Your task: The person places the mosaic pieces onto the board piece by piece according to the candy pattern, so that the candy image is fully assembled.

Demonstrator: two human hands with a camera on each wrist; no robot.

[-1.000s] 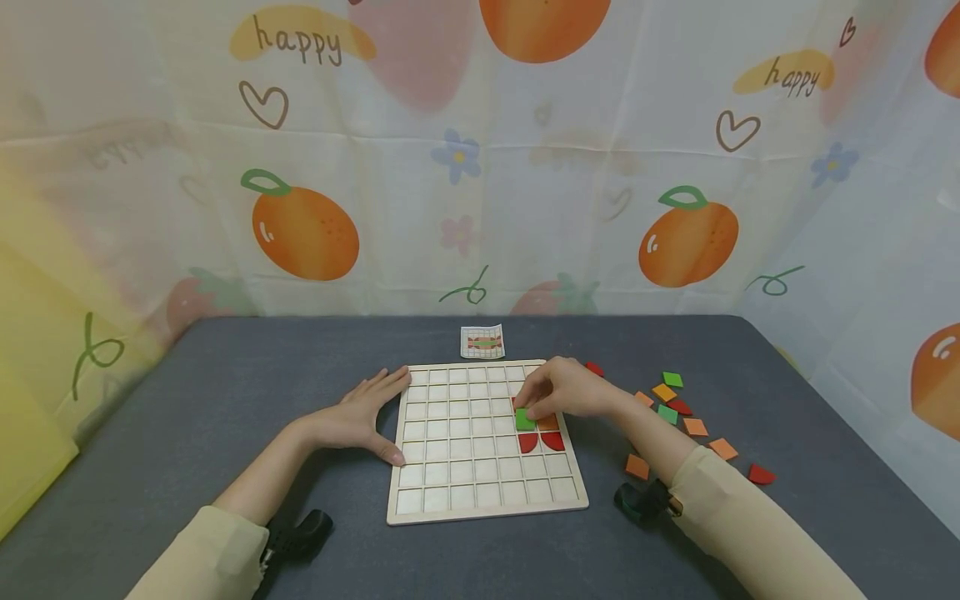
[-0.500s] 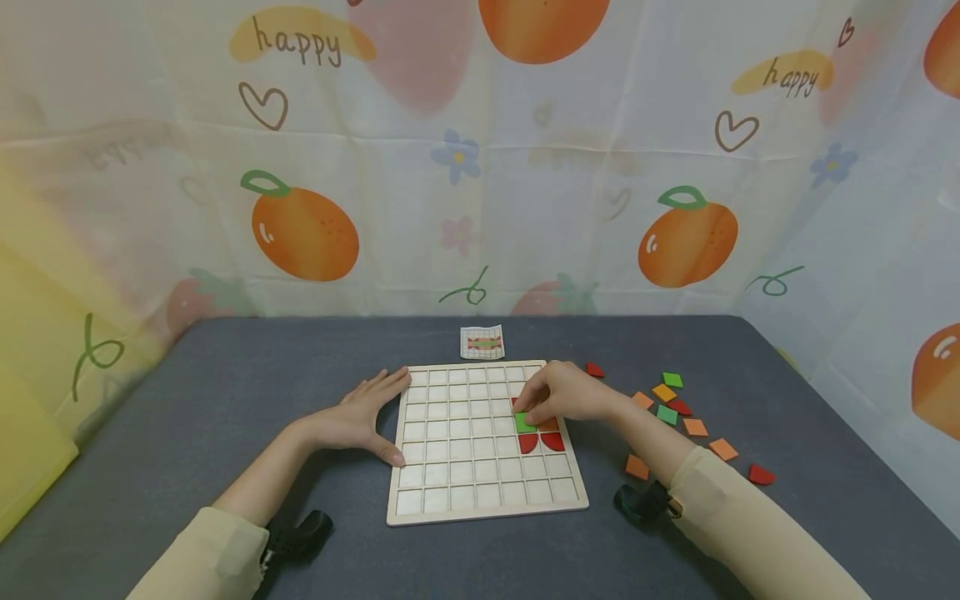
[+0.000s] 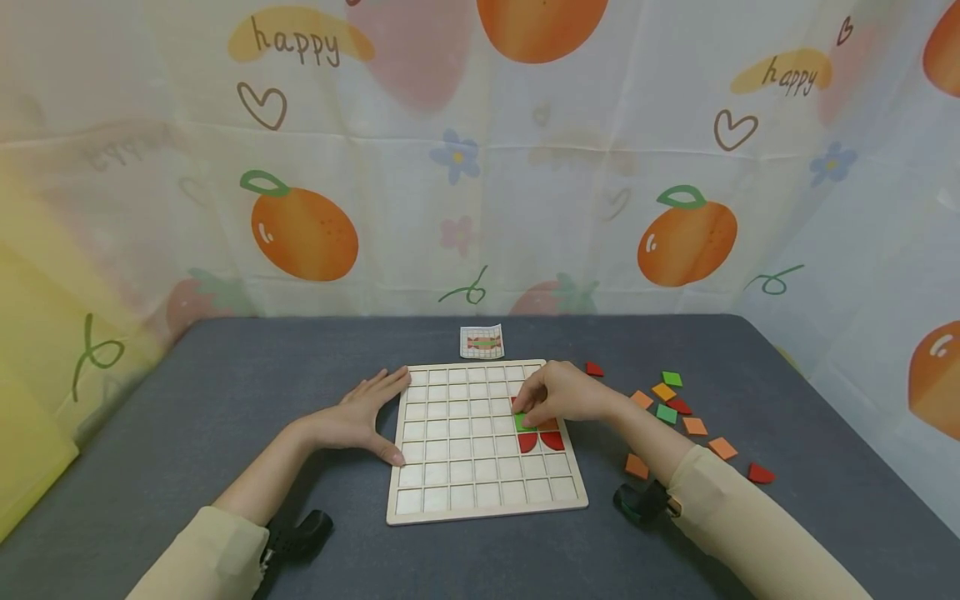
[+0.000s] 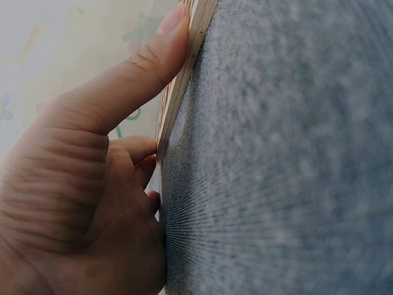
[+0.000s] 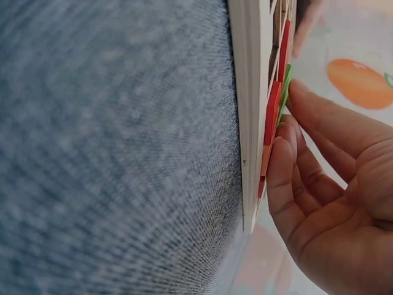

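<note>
A wooden grid board (image 3: 463,497) lies flat in the middle of the table. My left hand (image 3: 348,421) rests on its left edge, fingers and thumb spread; the left wrist view has the thumb (image 4: 144,67) pressing the rim. Over the right part of the board, my right hand (image 3: 570,392) pinches a green square tile (image 3: 521,423) at a cell. In the right wrist view this green tile (image 5: 285,92) sits slightly tilted at the fingertips. Around it are two red rounded tiles (image 3: 528,442) in front and an orange tile (image 3: 550,424), partly hidden, on the right. Another red piece shows behind the fingers.
A small pattern card (image 3: 482,342) lies behind the board. Loose orange (image 3: 723,448), green (image 3: 666,413) and red (image 3: 761,473) tiles are scattered on the dark table to the right, some beside the right forearm. A printed curtain hangs behind the table.
The right hand's fingertips have shifted slightly lower over the green tile, covering more of it. The left hand and the board have stayed where they were.
</note>
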